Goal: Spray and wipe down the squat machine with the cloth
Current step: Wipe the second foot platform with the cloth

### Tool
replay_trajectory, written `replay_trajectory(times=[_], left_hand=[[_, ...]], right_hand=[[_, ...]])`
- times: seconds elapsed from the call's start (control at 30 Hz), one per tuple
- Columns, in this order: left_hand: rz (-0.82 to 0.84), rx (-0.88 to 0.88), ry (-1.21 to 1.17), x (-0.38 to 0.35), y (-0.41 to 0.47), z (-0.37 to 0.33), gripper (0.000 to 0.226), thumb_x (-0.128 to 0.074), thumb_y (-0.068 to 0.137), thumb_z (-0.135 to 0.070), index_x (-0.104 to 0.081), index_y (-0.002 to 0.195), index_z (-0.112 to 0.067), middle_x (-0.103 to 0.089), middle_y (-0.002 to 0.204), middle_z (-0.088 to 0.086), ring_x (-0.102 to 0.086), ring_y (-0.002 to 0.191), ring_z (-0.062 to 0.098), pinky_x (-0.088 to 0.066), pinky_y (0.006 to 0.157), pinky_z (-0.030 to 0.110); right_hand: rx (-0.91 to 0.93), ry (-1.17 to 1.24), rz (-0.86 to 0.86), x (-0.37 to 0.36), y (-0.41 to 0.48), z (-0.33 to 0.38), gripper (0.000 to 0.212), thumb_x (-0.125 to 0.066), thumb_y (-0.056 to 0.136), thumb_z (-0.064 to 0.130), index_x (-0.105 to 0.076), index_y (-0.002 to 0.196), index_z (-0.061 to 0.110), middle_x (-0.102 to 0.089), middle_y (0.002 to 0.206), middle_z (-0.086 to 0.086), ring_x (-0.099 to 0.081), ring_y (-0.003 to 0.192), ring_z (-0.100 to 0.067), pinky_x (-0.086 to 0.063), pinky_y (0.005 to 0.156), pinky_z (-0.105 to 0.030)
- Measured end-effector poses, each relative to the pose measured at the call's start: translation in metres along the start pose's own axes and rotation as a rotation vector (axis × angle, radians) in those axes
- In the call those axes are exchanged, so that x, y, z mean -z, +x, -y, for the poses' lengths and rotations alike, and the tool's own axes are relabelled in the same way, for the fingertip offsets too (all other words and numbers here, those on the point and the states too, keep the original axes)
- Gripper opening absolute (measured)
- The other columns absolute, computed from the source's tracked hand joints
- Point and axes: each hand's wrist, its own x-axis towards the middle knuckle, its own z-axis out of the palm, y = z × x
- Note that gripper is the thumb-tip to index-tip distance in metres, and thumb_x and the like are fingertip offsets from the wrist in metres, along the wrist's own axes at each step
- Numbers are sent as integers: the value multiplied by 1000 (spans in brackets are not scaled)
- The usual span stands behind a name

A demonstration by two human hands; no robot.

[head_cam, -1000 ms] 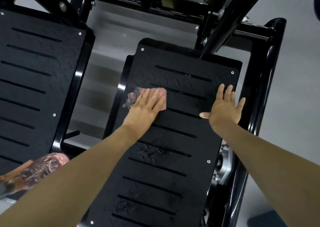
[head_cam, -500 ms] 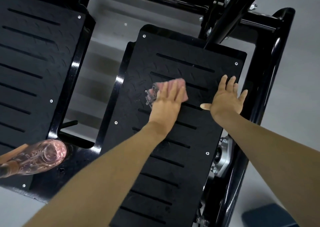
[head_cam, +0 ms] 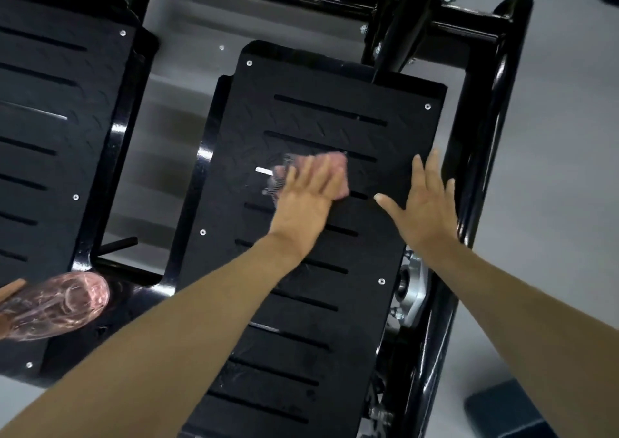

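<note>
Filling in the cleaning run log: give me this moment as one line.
step: wiping | left hand: flat, pressing pink cloth on right-side footplate | right hand: spread flat on same footplate | clear bottle: lower left, not held

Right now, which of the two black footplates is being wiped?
The footplate on the right: the left hand presses the pink cloth on it and the right hand lies flat beside. The left footplate has no hand on it.

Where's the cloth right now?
Head view, centre: the pink cloth lies on the right footplate, pressed under the left hand, with the right hand flat beside it to the right.
</note>
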Motion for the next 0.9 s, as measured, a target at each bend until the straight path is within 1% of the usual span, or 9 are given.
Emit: replay_trajectory(times=[0.07, 0.13, 0.23, 0.37, 0.47, 0.6, 0.7, 0.83, 0.9], left_hand=[[49, -246, 33, 6, 8, -5, 73, -35, 94, 2, 3, 153, -19, 8, 160, 5, 7, 147, 26, 5, 119, 40], [58, -363, 78, 13, 21, 2, 74, -35, 94, 4, 2, 153, -21, 8, 161, 2, 7, 148, 21, 6, 119, 35], [29, -237, 50, 16, 29, 5, 77, -37, 91, 9, -2, 153, -20, 5, 161, 1, 5, 148, 20, 7, 118, 33], [-57, -18, -101, -1, 14, -40, 76, -36, 89, 10, -2, 153, -14, 4, 161, 7, 7, 148, 26, 12, 116, 37], [-34, -256, -88, -11, 9, -66, 68, -36, 96, 4, -1, 152, -12, 7, 160, 7, 9, 147, 27, 15, 113, 36], [64, -498, 115, 10, 31, -49, 86, -45, 88, 13, 6, 152, -15, 16, 158, 5, 13, 146, 22, 9, 117, 35], [61, -391, 96, 31, 60, -49, 85, -44, 86, 14, 0, 153, -12, 10, 160, 7, 8, 147, 23, 3, 120, 37], [-37, -114, -23, 31, 79, -82, 83, -42, 84, 17, -2, 152, -9, 5, 160, 10, 5, 147, 27, 1, 119, 41], [-1, -156, -13, 21, 67, -98, 84, -42, 86, 15, 4, 152, -10, 11, 160, 10, 11, 146, 28, 7, 116, 41]], right_hand=[[-21, 41, 1, -8, -13, -3, 82, -34, 96, 56, 4, 152, 9, 16, 159, -9, 10, 147, -18, 0, 121, -40], [-27, 68, 11, -15, -25, -8, 77, -32, 99, 50, 6, 152, 8, 14, 159, -9, 7, 148, -18, -2, 121, -39], [2, 93, 43, -20, -36, -14, 72, -29, 101, 45, 6, 152, 8, 9, 160, -8, 5, 148, -17, -1, 121, -37], [27, 127, 53, -13, -38, -17, 61, -29, 103, 35, -5, 152, 8, -1, 161, -9, 3, 148, -17, 3, 121, -34], [25, -80, -54, -7, -32, -25, 57, -31, 102, 30, -13, 152, 9, 2, 160, -14, 9, 148, -24, 6, 119, -41], [-184, -204, -41, 1, -26, -39, 75, -35, 101, 31, 15, 149, 2, 26, 154, -19, 21, 144, -31, 7, 117, -43], [-220, -97, 47, 2, -25, -48, 92, -49, 94, 19, 26, 145, 3, 30, 153, -17, 19, 145, -29, -3, 121, -42], [-163, -85, 137, 8, -29, -54, 109, -61, 89, 24, 32, 141, 4, 38, 149, -15, 24, 143, -27, -5, 121, -40], [-164, -95, 191, 10, -26, -55, 112, -61, 89, 28, 35, 139, 3, 42, 147, -16, 26, 142, -28, -6, 121, -40]])
